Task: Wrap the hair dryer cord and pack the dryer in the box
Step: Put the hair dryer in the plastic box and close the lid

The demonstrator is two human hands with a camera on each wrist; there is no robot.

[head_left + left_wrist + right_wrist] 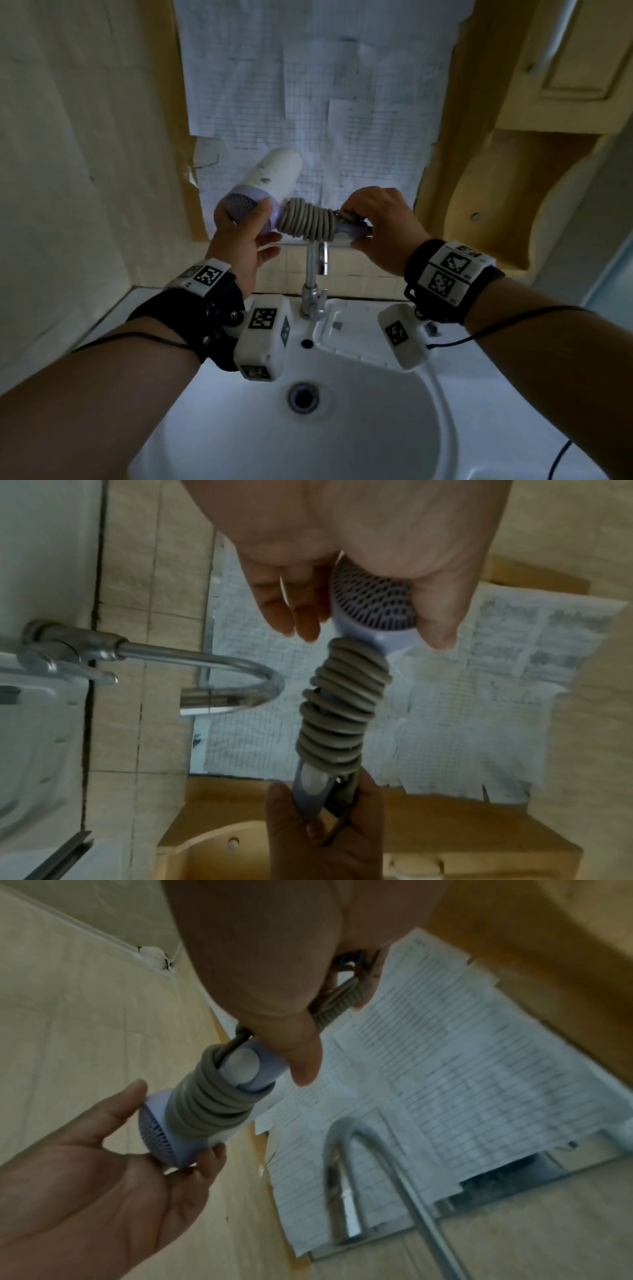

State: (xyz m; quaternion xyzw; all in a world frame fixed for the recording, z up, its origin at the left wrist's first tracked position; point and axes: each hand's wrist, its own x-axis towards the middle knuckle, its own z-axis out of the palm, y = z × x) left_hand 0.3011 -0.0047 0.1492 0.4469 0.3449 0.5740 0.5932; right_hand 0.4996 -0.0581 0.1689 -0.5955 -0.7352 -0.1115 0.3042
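A white and lilac hair dryer [270, 178] is held in the air above the sink. Its grey cord [308, 221] is coiled in several tight turns round the handle. My left hand [245, 229] grips the lilac rear end with the grille [373, 601], thumb on one side and fingers on the other. My right hand [376, 226] holds the tip of the handle [311, 785] together with the loose cord end and plug [346, 996]. The coil [212, 1104] sits between both hands. No box shows in any view.
A white sink [342, 428] with a drain [303, 397] lies below my arms. A chrome tap [315, 274] stands right under the dryer. Sheets of lined paper [342, 85] cover the wall ahead. A yellow alcove [513, 198] is at the right.
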